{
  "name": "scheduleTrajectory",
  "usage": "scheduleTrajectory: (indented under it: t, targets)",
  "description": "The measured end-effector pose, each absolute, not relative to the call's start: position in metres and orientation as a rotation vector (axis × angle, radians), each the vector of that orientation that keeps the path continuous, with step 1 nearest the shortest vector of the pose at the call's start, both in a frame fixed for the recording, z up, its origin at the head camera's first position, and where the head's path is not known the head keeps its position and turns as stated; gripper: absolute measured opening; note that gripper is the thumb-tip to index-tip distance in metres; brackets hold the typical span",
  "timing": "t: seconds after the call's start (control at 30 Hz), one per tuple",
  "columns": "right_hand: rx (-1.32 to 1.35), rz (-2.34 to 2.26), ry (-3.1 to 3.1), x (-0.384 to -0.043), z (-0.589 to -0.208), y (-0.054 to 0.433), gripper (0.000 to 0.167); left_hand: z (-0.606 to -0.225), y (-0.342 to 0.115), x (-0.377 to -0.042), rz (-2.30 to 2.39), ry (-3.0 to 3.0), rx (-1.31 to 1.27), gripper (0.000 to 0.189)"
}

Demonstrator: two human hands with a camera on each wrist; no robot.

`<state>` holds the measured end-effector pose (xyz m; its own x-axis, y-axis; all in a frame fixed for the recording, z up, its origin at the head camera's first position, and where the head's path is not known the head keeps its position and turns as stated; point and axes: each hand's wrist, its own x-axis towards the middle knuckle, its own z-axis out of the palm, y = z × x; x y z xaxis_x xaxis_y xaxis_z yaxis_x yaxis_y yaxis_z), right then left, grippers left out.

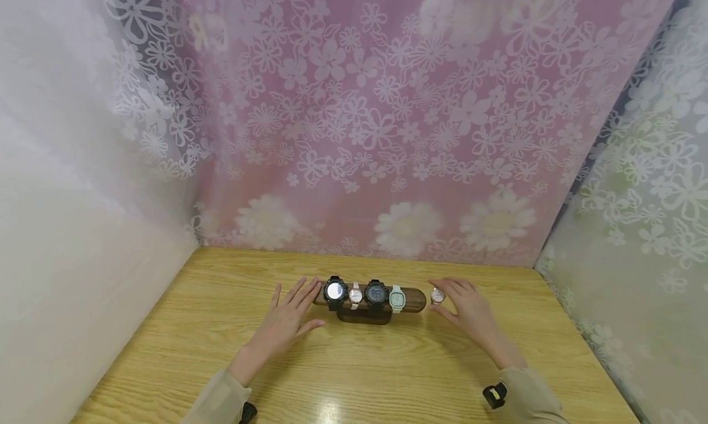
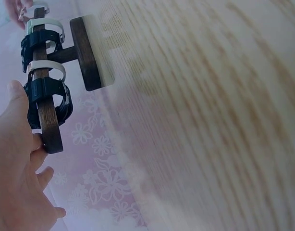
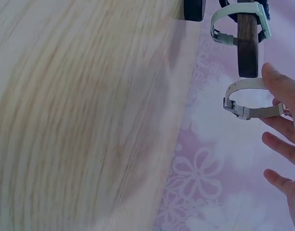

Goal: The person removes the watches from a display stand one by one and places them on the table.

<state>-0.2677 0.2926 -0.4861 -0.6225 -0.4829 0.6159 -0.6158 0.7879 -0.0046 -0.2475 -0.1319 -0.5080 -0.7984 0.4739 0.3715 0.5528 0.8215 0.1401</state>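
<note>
A dark wooden watch stand [image 1: 416,300] carries several watches on its bar: a black watch with a bright face [image 1: 334,291], a small white-strapped watch [image 1: 356,296], a second black watch [image 1: 376,294] and a pale mint square watch [image 1: 397,298]. At the bar's left end, my left hand [image 1: 284,319] touches the wood with its fingers fairly straight. My right hand [image 1: 469,307] pinches a small watch [image 1: 437,296] between thumb and forefinger, just off the bar's right end. In the right wrist view its light strap [image 3: 248,85] is buckled into a loop, apart from the bar.
The stand's base [image 2: 86,53] rests on a wood-grain table [image 1: 354,362]. A pink flowered curtain [image 1: 354,135] hangs behind the table's back edge. A pale sheet [image 1: 99,196] stands on the left, a flowered one [image 1: 652,258] on the right.
</note>
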Motion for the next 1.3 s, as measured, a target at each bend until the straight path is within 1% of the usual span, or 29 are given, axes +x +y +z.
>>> scheduleTrajectory:
  t: [0.07, 0.13, 0.2, 0.27, 0.47, 0.57, 0.67, 0.77, 1.1, 1.3]
  targets:
    - [0.8, 0.261, -2.366, -0.267, -0.485, 0.296, 0.061, -0.509, -0.132, -0.248, -0.35, -2.668, -0.782, 0.081]
    - [0.784, 0.251, -2.385, -0.266, -0.485, 0.3, 0.068, -0.509, -0.132, -0.247, -0.354, -2.659, -0.785, 0.081]
    - [0.769, 0.231, -2.393, -0.267, -0.486, 0.305, 0.069, -0.509, -0.132, -0.247, -0.352, -2.65, -0.783, 0.081]
    - [0.764, 0.223, -2.395, -0.268, -0.486, 0.31, 0.068, -0.508, -0.132, -0.247, -0.36, -2.657, -0.781, 0.081]
    - [0.746, 0.19, -2.425, -0.27, -0.487, 0.329, 0.059, -0.508, -0.132, -0.247, -0.357, -2.685, -0.779, 0.081]
    - [0.729, 0.175, -2.452, -0.272, -0.489, 0.34, 0.061, -0.507, -0.132, -0.247, -0.343, -2.688, -0.781, 0.081]
    - [0.71, 0.17, -2.472, -0.275, -0.49, 0.349, 0.066, -0.507, -0.132, -0.246, -0.341, -2.684, -0.783, 0.081]
    - [0.688, 0.159, -2.499, -0.277, -0.491, 0.357, 0.067, -0.508, -0.132, -0.247, -0.337, -2.674, -0.78, 0.081]
    - [0.628, 0.058, -2.643, -0.276, -0.494, 0.371, 0.055, -0.508, -0.131, -0.247, -0.34, -2.653, -0.778, 0.081]
    - [0.639, 0.012, -2.742, -0.273, -0.495, 0.37, 0.052, -0.508, -0.131, -0.248, -0.325, -2.659, -0.787, 0.081]
